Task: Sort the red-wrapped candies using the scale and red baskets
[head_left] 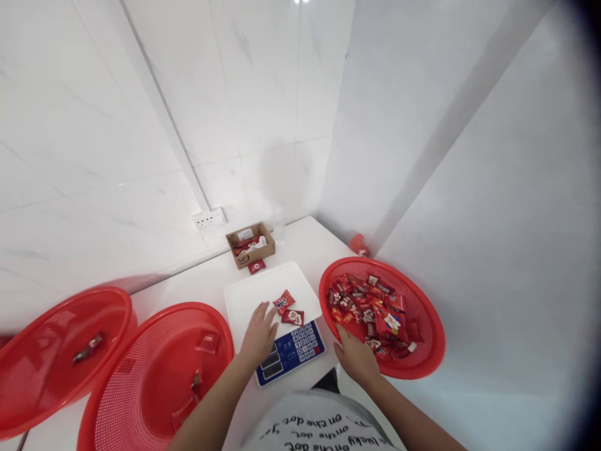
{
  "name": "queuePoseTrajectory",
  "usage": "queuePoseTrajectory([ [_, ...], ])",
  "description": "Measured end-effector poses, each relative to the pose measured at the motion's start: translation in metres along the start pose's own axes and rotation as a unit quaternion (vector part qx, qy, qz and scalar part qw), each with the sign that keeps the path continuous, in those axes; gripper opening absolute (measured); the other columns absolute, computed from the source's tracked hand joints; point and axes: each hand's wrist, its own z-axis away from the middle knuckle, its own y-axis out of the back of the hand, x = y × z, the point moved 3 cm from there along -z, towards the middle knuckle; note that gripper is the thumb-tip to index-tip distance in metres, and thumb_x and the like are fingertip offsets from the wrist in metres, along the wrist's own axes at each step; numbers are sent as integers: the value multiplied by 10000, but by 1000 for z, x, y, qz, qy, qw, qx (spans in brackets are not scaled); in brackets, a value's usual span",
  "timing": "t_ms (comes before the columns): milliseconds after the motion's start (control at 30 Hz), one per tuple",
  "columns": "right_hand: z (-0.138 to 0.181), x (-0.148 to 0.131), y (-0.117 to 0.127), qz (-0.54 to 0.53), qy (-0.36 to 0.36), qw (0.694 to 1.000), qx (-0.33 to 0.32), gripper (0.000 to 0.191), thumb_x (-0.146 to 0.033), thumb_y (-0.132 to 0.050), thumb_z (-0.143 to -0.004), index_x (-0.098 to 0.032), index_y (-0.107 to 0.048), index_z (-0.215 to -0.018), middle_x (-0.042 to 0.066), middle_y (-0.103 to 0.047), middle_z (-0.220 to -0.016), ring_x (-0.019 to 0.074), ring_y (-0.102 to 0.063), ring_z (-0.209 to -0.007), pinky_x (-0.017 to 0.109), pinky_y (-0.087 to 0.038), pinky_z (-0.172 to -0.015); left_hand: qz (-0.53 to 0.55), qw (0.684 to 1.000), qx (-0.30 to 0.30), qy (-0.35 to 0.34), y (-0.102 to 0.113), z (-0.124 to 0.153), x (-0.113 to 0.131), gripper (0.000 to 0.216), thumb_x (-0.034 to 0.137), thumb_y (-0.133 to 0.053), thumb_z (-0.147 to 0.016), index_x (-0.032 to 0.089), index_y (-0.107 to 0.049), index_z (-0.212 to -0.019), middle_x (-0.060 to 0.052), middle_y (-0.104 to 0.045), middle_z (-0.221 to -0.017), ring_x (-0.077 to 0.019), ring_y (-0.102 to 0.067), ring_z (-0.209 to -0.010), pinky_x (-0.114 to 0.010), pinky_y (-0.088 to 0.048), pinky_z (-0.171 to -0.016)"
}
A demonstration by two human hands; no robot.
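My left hand (259, 336) is over the white pan (253, 294) of a digital scale, fingers stretched out and apart. Just beyond its fingertips lie two small red snack packets, one (284, 301) partly above the other (293, 317); whether the fingers touch them I cannot tell. The scale's blue keypad panel (291, 352) faces me. On the right, my right hand (355, 356) grips the near left rim of a red plastic basket (434, 313). Many red packets (370, 307) are heaped inside that basket, which tilts toward me.
Two more red baskets stand at left: a nearer one (154, 316) with several packets and a farther one (119, 300) with a dark packet. A small cardboard box (256, 254) of packets sits by the wall, a red packet (256, 267) before it. A wall socket (209, 218) is above.
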Motion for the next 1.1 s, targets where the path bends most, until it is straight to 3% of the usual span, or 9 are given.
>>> queuePoseTrajectory([
  [67, 0, 0, 0, 1, 1, 1000, 2, 502, -219, -359, -846, -146, -315, -1340, 157, -573, -1179, 250, -595, -977, 348, -433, -779, -4, 998, -47, -36, -13, -26, 16, 389, 221, -385, -867, 222, -443, -1252, -93, -361, -1393, -242, -297, -1293, -436, -298, -1038],
  [167, 0, -1, 1, 5, -2, 1000, -1, 508, -221, -366, -844, -145, -311, -1343, 152, -581, -1167, 251, -588, -990, 343, -430, -785, -8, 997, -63, -47, -21, -53, 26, 365, 168, -418, -836, 215, -512, -1185, -86, -432, -1340, -233, -382, -1233, -400, -323, -1013],
  [300, 1, -3, 4, 4, -12, 1000, -9, 516, -216, -366, -845, -153, -295, -1352, 152, -594, -1142, 249, -598, -967, 341, -427, -783, -16, 998, -49, -26, -10, -54, 17, 378, 98, -413, -797, 214, -563, -1124, -72, -558, -1189, -209, -517, -1063, -359, -399, -924],
  [467, 1, -2, 3, -3, -1, 1000, 0, 494, -222, -356, -853, -150, -314, -1339, 157, -601, -1124, 253, -595, -975, 345, -428, -777, -22, 998, 9, 50, 33, 2, -22, 389, 107, -335, -824, 168, -534, -1152, -98, -555, -1196, -221, -499, -1088, -376, -400, -933],
  [567, 1, 0, 2, -3, -1, 1000, 0, 491, -230, -356, -853, -157, -316, -1337, 156, -592, -1140, 253, -604, -953, 344, -434, -759, -14, 986, 55, 158, 56, 51, -55, 357, 175, -322, -848, 169, -543, -1128, -86, -579, -1168, -219, -521, -1077, -379, -426, -919],
  [700, 0, 0, 1, -2, -3, 1000, -7, 508, -233, -345, -853, -158, -285, -1352, 149, -591, -1143, 252, -610, -934, 341, -437, -743, -34, 974, 73, 212, 59, 93, -76, 388, 331, -346, -868, 149, -538, -1152, -105, -558, -1220, -264, -447, -1188, -443, -398, -964],
  [833, 1, 0, 0, 2, -3, 1000, -9, 512, -223, -342, -850, -143, -286, -1352, 147, -593, -1142, 251, -600, -957, 339, -436, -751, -43, 987, 73, 138, 33, 80, -52, 403, 360, -381, -859, 148, -535, -1165, -117, -502, -1293, -272, -344, -1276, -473, -317, -1033],
  [1000, 2, -3, 3, 7, -6, 1000, -3, 503, -224, -340, -850, -125, -312, -1342, 160, -594, -1139, 254, -593, -978, 340, -439, -764, 5, 998, -66, -15, -14, 21, 6, 509, 337, -464, -835, 191, -381, -1316, -116, -306, -1439, -268, -211, -1340, -464, -261, -1061],
  [1100, 4, -4, 5, 3, -7, 1000, 0, 502, -214, -345, -846, -137, -322, -1341, 154, -601, -1130, 248, -598, -969, 337, -438, -780, -5, 992, -119, -51, -30, -9, 28, 610, 297, -539, -795, 245, -306, -1356, -103, -234, -1469, -288, -164, -1350, -486, -214, -1069],
])
